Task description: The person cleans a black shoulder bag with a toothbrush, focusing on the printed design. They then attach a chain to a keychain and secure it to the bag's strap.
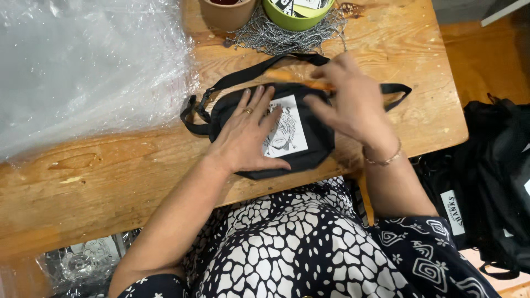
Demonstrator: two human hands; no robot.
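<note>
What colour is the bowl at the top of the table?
The bowl is lime green, seen best in the head view.

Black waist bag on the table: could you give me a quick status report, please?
Left hand flat on black waist bag, beside its white printed patch. Right hand at bag's top edge, touching orange stick. Strap loose on wooden table. Nothing obstructing.

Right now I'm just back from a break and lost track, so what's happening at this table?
A person sits at a wooden table with a black waist bag lying flat on it. The left hand presses down on the bag's white printed patch. The right hand works at the bag's top edge, beside an orange tool. Plastic wrap, two cups and a pile of chains lie beyond.
</note>
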